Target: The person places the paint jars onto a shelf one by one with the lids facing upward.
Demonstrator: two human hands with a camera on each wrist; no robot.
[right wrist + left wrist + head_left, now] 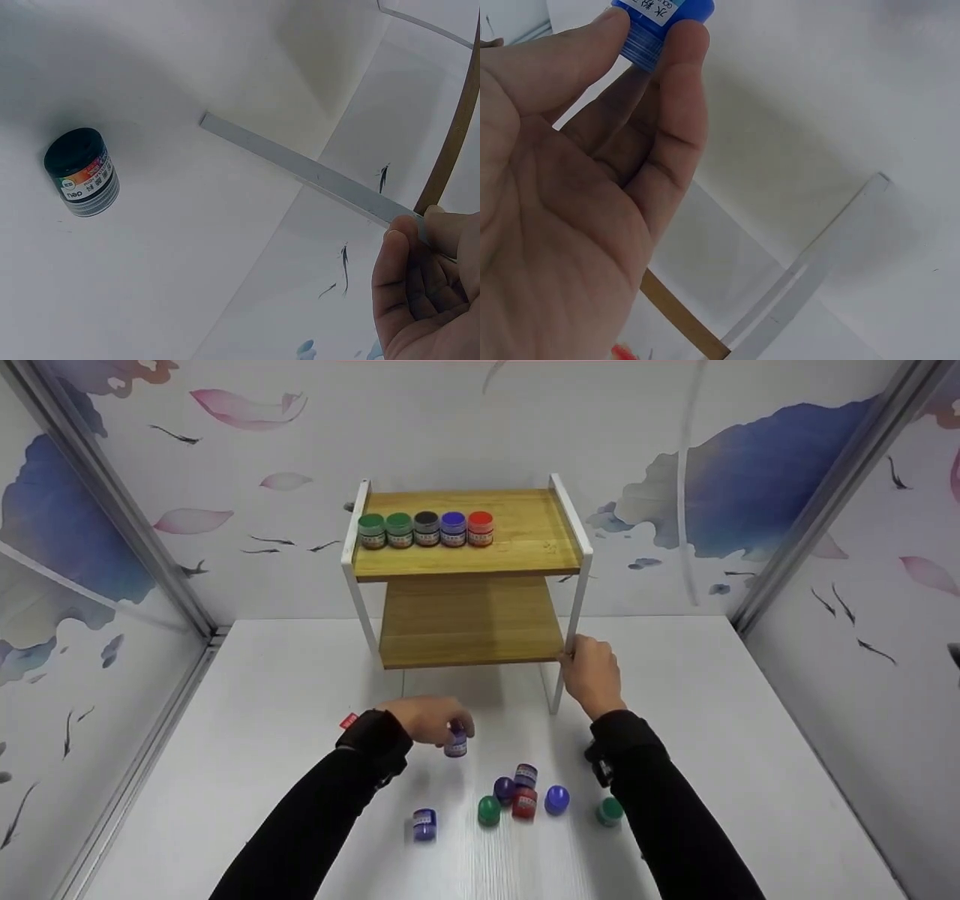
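My left hand (pixel 435 720) pinches a small blue paint jar (pixel 455 744) just above the white table; in the left wrist view fingertips grip the blue jar (pixel 656 19) by its ribbed cap. My right hand (pixel 592 671) grips the front right white leg (pixel 574 619) of a two-tier wooden rack (pixel 469 619); the right wrist view shows the fingers (pixel 420 255) curled on that leg (pixel 307 171). Several jars stand in a row on the top shelf (pixel 426 529).
Loose jars lie on the table before me: a blue one (pixel 424 824), green (pixel 489 810), red (pixel 524 804), purple (pixel 504 789), blue (pixel 556 799) and green (pixel 609 811). A dark-capped jar (pixel 81 172) shows in the right wrist view. Patterned walls enclose the table.
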